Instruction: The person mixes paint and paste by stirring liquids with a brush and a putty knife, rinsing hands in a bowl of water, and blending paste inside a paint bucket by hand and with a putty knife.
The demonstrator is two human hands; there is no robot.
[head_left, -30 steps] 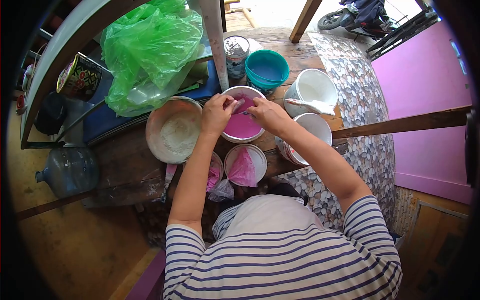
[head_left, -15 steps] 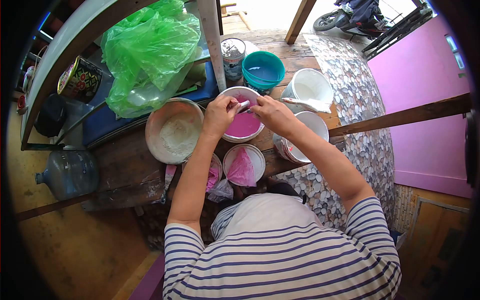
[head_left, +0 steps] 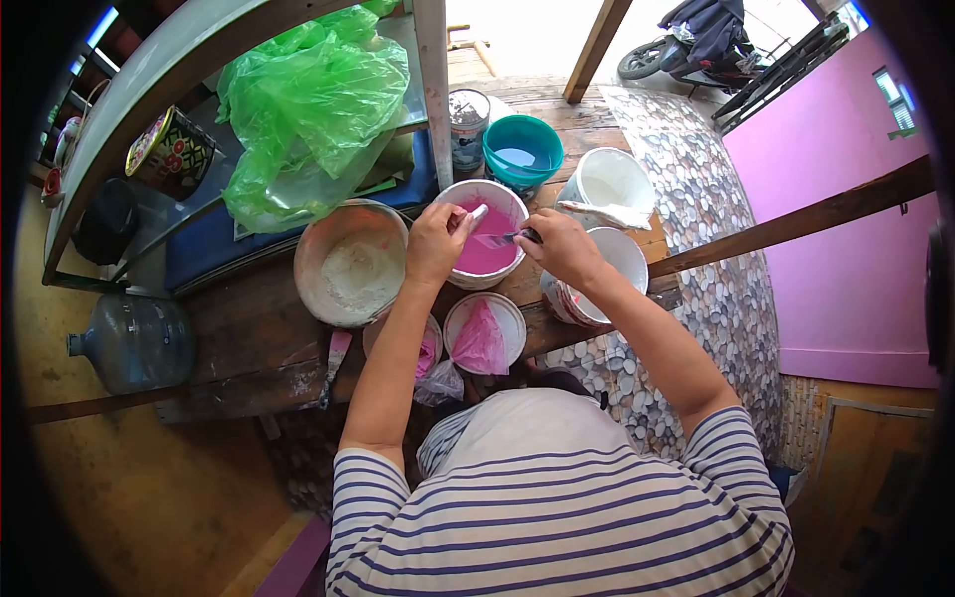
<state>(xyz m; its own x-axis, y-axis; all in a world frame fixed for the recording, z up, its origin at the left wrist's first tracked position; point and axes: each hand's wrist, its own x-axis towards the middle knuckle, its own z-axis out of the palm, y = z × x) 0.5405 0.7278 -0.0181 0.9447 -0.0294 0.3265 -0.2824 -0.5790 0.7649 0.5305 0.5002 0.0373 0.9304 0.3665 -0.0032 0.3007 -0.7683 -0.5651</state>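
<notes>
A white bucket [head_left: 486, 259] holds pink liquid. Over its left side, my left hand [head_left: 438, 239] pinches a small pale piece [head_left: 478, 214]. Above the right rim, my right hand [head_left: 560, 242] is closed round the dark handle of a fork [head_left: 496, 240], its metal end over the pink liquid. Left of the bucket sits a wide bowl of white powder [head_left: 355, 269]. Just below the bucket, a round white tub [head_left: 515, 328] has a pink plastic bag [head_left: 479, 343] in it. Another tub with pink plastic is partly hidden by my left forearm.
Behind are a paint-stained can [head_left: 468, 129], a teal bucket [head_left: 522, 149] and a white bucket [head_left: 622, 179] with a whitish brush across it. Another white bucket [head_left: 625, 261] stands right. A green plastic bag [head_left: 318, 109] lies left; a wooden bar [head_left: 786, 224] crosses at right.
My right hand has moved slightly right, away from my left hand, and the fork now shows clearly. The pale piece in my left hand points more upward. The view has shifted slightly.
</notes>
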